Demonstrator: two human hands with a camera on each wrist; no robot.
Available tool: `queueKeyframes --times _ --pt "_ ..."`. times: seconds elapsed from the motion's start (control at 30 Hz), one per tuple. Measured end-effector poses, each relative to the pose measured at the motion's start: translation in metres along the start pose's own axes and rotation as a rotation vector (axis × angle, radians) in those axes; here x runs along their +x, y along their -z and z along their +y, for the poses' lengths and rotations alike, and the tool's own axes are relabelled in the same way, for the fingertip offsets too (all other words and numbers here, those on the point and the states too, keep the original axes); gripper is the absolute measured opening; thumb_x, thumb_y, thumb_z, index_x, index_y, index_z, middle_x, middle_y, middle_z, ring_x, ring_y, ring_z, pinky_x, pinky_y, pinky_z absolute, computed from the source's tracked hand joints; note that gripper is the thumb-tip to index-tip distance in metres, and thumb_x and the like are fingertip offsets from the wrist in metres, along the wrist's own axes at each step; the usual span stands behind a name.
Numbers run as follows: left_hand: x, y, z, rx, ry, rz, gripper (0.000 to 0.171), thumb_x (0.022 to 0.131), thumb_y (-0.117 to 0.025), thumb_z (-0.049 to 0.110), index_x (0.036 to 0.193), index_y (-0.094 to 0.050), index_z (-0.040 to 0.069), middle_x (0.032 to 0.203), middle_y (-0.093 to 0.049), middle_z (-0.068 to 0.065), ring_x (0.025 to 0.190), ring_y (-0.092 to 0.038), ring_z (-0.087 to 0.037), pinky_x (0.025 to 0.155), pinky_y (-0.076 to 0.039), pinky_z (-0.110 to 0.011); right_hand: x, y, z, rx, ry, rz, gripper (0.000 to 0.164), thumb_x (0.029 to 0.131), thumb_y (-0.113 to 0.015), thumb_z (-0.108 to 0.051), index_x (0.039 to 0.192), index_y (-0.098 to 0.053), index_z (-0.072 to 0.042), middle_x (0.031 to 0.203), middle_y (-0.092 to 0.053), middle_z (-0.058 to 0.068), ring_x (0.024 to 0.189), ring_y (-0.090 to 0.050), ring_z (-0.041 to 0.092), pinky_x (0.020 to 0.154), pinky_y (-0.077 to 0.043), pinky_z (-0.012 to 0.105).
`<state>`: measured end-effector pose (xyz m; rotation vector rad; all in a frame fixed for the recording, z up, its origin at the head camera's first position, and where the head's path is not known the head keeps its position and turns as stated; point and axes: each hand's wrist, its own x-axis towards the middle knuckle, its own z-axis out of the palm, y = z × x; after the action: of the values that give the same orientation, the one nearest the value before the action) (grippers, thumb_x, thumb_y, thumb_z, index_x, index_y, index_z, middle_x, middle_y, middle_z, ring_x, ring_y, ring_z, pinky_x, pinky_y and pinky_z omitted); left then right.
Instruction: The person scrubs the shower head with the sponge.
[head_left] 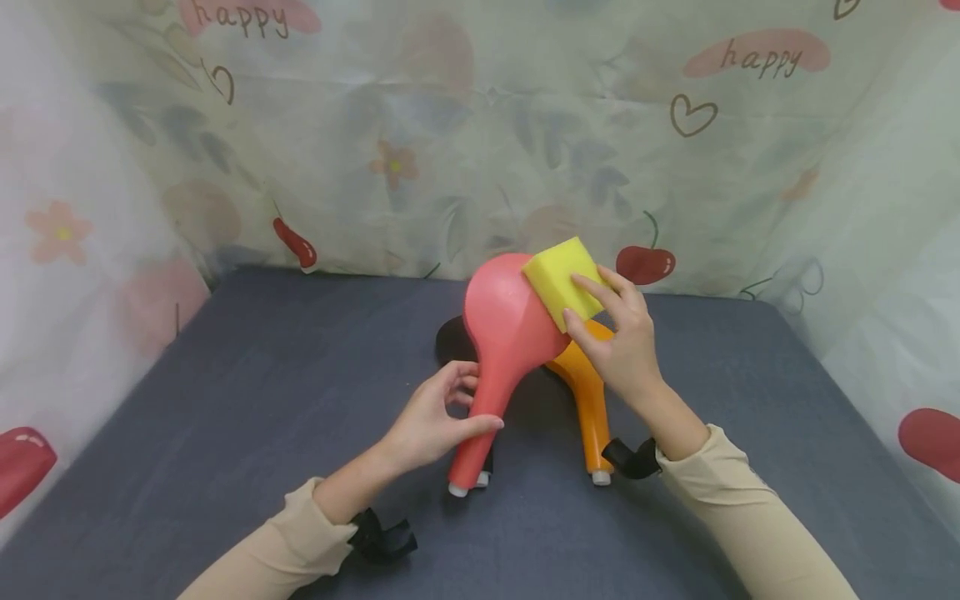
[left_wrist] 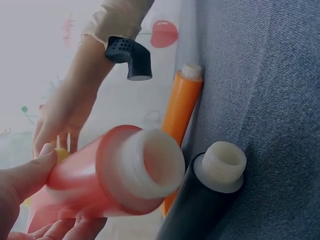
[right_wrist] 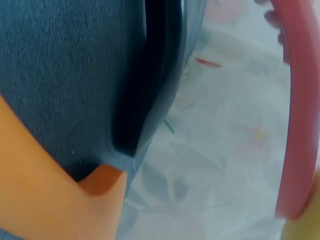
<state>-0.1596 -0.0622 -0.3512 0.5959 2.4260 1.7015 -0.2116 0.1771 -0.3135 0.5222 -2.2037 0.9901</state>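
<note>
A pink handheld shower head (head_left: 502, 325) is raised above the table, its round head up and its white threaded end (left_wrist: 152, 162) pointing toward me. My left hand (head_left: 431, 423) grips its handle, thumb across the front and fingers behind. Between the thumb and fingers of my right hand (head_left: 624, 346) is a yellow sponge (head_left: 558, 279), laid against the upper right edge of the pink head. Behind and below lie a black shower head (head_left: 452, 340), largely covered by the pink one, and an orange shower head (head_left: 588, 392), its top partly hidden by my right hand and the sponge.
A dark grey cloth covers the table (head_left: 225, 417). Printed curtains (head_left: 487, 150) enclose the back and both sides. Black curved mounts hang at both wrists, one by the left cuff (head_left: 381, 537) and one by the right cuff (head_left: 632, 460), close to the orange handle.
</note>
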Motion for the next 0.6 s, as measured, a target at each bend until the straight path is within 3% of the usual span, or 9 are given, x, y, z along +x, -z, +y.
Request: queueKeyframes --times 0.13,0.23,0.47,0.6 --pt "-0.001 -0.001 0.0 0.009 -0.018 -0.007 0.057 0.077 -0.077 0.02 0.124 -0.047 0.007 0.11 -0.062 -0.011 0.09 -0.062 -0.02 0.075 -0.054 -0.032 0.005 0.003 0.005 0.017 -0.09 0.027 0.041 0.083 -0.066 -0.014 0.122 -0.061 -0.006 0.136 -0.044 0.021 0.127 -0.039 0.035 0.099 -0.038 0.056" --pt "-0.001 -0.002 0.001 0.009 -0.028 -0.009 0.057 0.077 -0.077 0.02 0.124 -0.047 0.007 0.11 -0.062 -0.01 0.089 -0.062 -0.019 0.077 -0.054 -0.034 0.006 0.003 0.004 0.021 -0.11 0.025 0.041 0.083 -0.066 -0.016 0.123 -0.06 -0.007 0.138 -0.043 0.02 0.127 -0.038 0.035 0.099 -0.038 0.056" --pt "-0.002 -0.004 0.001 0.0 -0.05 -0.012 0.055 0.077 -0.077 0.02 0.123 -0.048 0.008 0.109 -0.062 -0.01 0.088 -0.062 -0.018 0.081 -0.052 -0.036 0.002 -0.001 -0.009 0.004 0.038 -0.018 0.041 0.08 -0.068 -0.015 0.12 -0.063 -0.007 0.136 -0.044 0.022 0.125 -0.04 0.036 0.093 -0.043 0.054" --pt "-0.002 -0.005 0.002 -0.001 -0.045 -0.006 0.055 0.077 -0.077 0.019 0.123 -0.048 0.008 0.109 -0.062 -0.01 0.088 -0.062 -0.018 0.08 -0.052 -0.036 0.003 -0.002 -0.011 -0.013 0.065 -0.013 0.04 0.08 -0.069 -0.014 0.119 -0.063 -0.007 0.135 -0.045 0.023 0.124 -0.04 0.038 0.092 -0.043 0.054"
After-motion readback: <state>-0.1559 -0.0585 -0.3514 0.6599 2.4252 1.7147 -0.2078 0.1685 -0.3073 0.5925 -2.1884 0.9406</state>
